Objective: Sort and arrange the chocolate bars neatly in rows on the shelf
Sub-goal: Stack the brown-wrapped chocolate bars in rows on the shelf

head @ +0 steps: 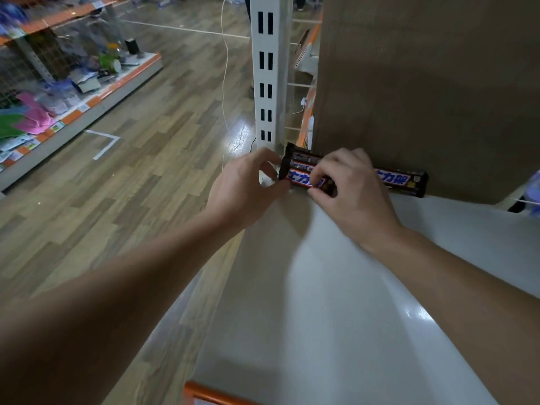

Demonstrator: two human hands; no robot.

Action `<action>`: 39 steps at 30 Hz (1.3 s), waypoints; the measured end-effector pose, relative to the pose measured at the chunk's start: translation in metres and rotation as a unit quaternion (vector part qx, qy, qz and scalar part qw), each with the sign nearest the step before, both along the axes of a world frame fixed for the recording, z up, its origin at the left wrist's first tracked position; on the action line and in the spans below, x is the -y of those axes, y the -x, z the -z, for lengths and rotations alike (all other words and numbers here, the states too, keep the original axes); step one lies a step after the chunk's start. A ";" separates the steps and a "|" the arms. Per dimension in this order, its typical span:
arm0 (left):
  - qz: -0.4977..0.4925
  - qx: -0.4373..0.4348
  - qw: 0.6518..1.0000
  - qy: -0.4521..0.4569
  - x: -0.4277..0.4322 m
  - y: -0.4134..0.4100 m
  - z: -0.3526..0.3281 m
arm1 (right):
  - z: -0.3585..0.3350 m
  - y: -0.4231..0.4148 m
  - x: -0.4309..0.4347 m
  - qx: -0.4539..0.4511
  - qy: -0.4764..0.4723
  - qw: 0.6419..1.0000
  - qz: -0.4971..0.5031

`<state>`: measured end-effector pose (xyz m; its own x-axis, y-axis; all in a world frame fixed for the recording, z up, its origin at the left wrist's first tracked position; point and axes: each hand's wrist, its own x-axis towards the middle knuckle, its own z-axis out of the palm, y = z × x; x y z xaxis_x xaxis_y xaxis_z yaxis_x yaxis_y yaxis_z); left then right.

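My left hand (248,191) pinches the left end of the bars (404,180); my right hand (355,188) grips their middle, against the box (423,83).

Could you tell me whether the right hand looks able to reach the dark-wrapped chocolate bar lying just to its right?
Probably yes: that dark-wrapped chocolate bar lies exposed on the white shelf beside the right hand, nothing between them, though it pinches another bar.
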<state>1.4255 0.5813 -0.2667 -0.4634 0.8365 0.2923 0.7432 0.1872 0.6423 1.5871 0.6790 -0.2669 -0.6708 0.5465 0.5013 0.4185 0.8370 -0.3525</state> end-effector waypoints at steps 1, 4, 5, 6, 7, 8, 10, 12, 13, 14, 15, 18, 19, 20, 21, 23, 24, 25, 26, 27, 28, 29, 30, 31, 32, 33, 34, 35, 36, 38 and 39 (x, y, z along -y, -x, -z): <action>-0.007 0.007 1.000 -0.004 -0.002 0.000 0.001 | 0.001 -0.001 -0.001 -0.003 0.000 1.000 -0.004; -0.019 0.021 1.000 -0.010 -0.006 -0.001 0.003 | 0.002 -0.003 -0.003 -0.011 0.007 1.000 -0.018; -0.022 0.025 0.999 -0.013 -0.007 -0.001 0.004 | 0.002 -0.002 -0.002 -0.014 0.008 1.000 -0.023; -0.025 0.030 0.999 -0.016 -0.008 0.000 0.005 | 0.002 -0.002 -0.003 -0.015 0.007 1.000 -0.026; -0.027 0.034 0.999 -0.018 -0.008 0.000 0.006 | 0.002 -0.002 -0.003 -0.013 0.005 1.000 -0.026; -0.029 0.036 0.999 -0.019 -0.009 0.001 0.007 | 0.002 -0.001 -0.003 -0.012 0.002 1.000 -0.023; -0.031 0.036 0.999 -0.023 -0.010 0.002 0.008 | 0.001 0.001 -0.003 -0.011 -0.005 1.000 -0.016; -0.034 0.038 0.998 -0.028 -0.013 0.003 0.009 | 0.001 0.002 -0.004 -0.011 -0.011 1.000 -0.009; -0.034 0.038 0.998 -0.027 -0.013 0.003 0.009 | 0.001 0.002 -0.003 -0.009 -0.012 1.000 -0.006; -0.034 0.038 0.998 -0.025 -0.014 0.003 0.009 | 0.001 0.002 -0.003 -0.008 -0.012 1.000 -0.004; -0.034 0.036 0.999 -0.022 -0.014 0.003 0.009 | 0.000 0.002 -0.002 -0.008 -0.012 1.000 -0.002; -0.030 0.034 0.999 -0.023 -0.014 0.003 0.009 | -0.002 0.001 -0.001 -0.010 -0.016 1.000 0.002; -0.029 0.035 0.999 -0.024 -0.013 0.003 0.009 | -0.002 0.001 -0.001 -0.009 -0.016 1.000 0.004; -0.028 0.035 0.999 -0.025 -0.013 0.004 0.009 | -0.002 0.000 -0.001 -0.007 -0.015 1.000 0.007; -0.025 0.032 0.999 -0.027 -0.013 0.004 0.009 | -0.002 -0.001 -0.001 -0.005 -0.013 1.000 0.009; -0.018 0.027 0.999 -0.032 -0.013 0.005 0.008 | -0.002 -0.002 -0.001 0.001 -0.012 1.000 0.011; -0.017 0.025 0.999 -0.032 -0.013 0.005 0.007 | -0.002 -0.002 -0.001 0.003 -0.013 1.000 0.011; -0.018 0.024 0.999 -0.032 -0.013 0.006 0.007 | -0.002 -0.003 0.000 0.005 -0.014 1.000 0.011; -0.019 0.023 0.999 -0.033 -0.012 0.006 0.007 | -0.002 -0.004 0.000 0.006 -0.013 1.000 0.012; -0.020 0.021 0.999 -0.033 -0.012 0.006 0.007 | -0.003 -0.005 0.001 0.006 -0.013 1.000 0.014; -0.021 0.016 0.999 -0.034 -0.011 0.007 0.007 | -0.003 -0.007 0.002 0.004 -0.012 1.000 0.017; -0.023 0.009 0.999 -0.035 -0.009 0.007 0.007 | -0.004 -0.009 0.003 0.001 -0.012 1.000 0.021; -0.022 0.004 0.999 -0.036 -0.007 0.006 0.006 | -0.005 -0.011 0.005 -0.001 -0.011 1.000 0.027; -0.019 0.003 0.999 -0.035 -0.005 0.006 0.005 | -0.007 -0.015 0.007 -0.002 -0.012 0.999 0.033; -0.012 0.003 0.999 -0.035 -0.002 0.004 0.003 | -0.008 -0.020 0.009 -0.002 -0.013 0.999 0.040; -0.006 0.000 0.999 -0.034 0.001 0.001 0.000 | -0.010 -0.025 0.012 0.001 -0.013 0.999 0.046; 0.000 -0.007 0.999 -0.033 0.005 -0.002 -0.002 | -0.012 -0.030 0.015 0.005 -0.012 0.999 0.052; 0.005 -0.017 0.999 -0.030 0.010 -0.006 -0.005 | -0.013 -0.035 0.019 0.010 -0.009 0.998 0.062; 0.008 -0.026 0.999 -0.026 0.015 -0.010 -0.007 | -0.014 -0.041 0.023 0.015 -0.003 0.997 0.075; 0.011 -0.045 0.999 -0.017 0.024 -0.016 -0.011 | -0.017 -0.052 0.033 0.029 0.018 0.994 0.106; 0.013 -0.051 0.999 -0.011 0.030 -0.019 -0.013 | -0.019 -0.057 0.038 0.039 0.029 0.992 0.119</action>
<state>1.4445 0.5517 -0.2537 -0.4082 0.8409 0.3554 0.8099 0.1539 0.5659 1.6445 0.6408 -0.2476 -0.5546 0.7213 0.4150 0.6304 0.6897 -0.3562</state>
